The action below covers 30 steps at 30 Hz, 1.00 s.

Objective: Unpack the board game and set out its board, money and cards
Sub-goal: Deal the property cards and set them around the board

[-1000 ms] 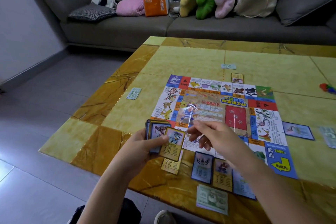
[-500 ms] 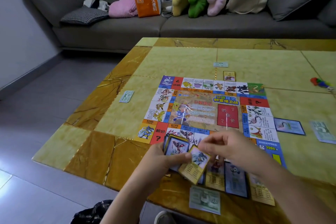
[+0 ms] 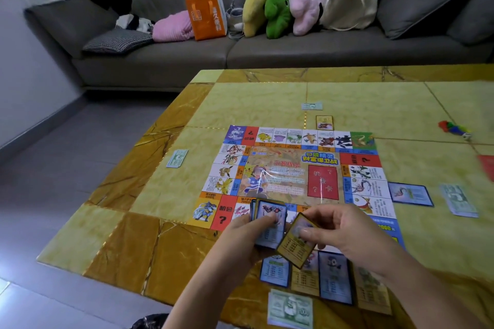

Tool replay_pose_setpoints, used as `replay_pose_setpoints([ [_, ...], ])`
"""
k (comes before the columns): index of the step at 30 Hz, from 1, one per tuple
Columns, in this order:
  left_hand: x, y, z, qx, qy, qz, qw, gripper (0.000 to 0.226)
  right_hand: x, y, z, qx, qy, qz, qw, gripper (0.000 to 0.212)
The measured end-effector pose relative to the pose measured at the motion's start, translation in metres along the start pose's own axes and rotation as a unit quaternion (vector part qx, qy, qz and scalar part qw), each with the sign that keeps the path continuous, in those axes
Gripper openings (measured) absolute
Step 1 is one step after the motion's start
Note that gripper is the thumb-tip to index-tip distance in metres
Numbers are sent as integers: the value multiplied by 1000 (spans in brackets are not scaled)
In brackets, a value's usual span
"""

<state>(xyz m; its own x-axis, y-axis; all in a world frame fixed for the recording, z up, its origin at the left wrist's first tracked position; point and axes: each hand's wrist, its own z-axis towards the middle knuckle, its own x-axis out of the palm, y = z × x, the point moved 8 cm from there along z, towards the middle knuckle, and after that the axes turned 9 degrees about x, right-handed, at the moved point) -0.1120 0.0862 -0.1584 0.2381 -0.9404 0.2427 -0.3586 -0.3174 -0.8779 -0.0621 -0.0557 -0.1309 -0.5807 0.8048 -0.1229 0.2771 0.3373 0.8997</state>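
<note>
The board [image 3: 294, 165] lies flat and open near the middle of the yellow counter [image 3: 149, 195], its printed squares forming a frame around a picture panel.

Over the board's near edge, the left hand [image 3: 240, 240] holds a stack of cards [image 3: 270, 215]. Its grip is clamped on the stack, with the thumb pressed on the blue-bordered top card. Just beside it, the right hand [image 3: 347, 232] pinches 1 yellow card [image 3: 294, 250] between thumb and fingers. That card is tilted, and its upper corner touches or overlaps the stack.

Below the hands, a row of 4 cards [image 3: 335, 278] lies face up along the counter's near edge, alternating blue and yellow. A wad of green money [image 3: 290, 307] lies in front of them.

More money lies to the left of the board [image 3: 177, 158], beyond its far side [image 3: 311, 106] and well to the right [image 3: 459, 199]. A single card [image 3: 324, 122] touches the board's far edge, and a blue card [image 3: 410, 193] lies just off its right edge. Small coloured pieces [image 3: 453, 128] lie near the right side of the counter.

Behind the counter, a grey sofa [image 3: 320, 51] carries bags, cushions and soft toys.
</note>
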Motion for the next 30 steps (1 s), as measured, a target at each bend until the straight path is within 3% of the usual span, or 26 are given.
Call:
replay_pose_setpoints([
  [7,5,-1,6,-20,-29,-108,994,22,-9,-12,-2,39,1,52,998,34],
  [14,27,-2,8,-28,-6,-133,991,23,-43,-21,-17,30,-40,83,995,35],
  [21,60,8,14,-22,58,28,998,10,-78,-32,-35,35,-88,132,987,24],
  [30,103,27,17,-56,176,93,978,16,-112,-44,-46,32,-163,107,980,22],
])
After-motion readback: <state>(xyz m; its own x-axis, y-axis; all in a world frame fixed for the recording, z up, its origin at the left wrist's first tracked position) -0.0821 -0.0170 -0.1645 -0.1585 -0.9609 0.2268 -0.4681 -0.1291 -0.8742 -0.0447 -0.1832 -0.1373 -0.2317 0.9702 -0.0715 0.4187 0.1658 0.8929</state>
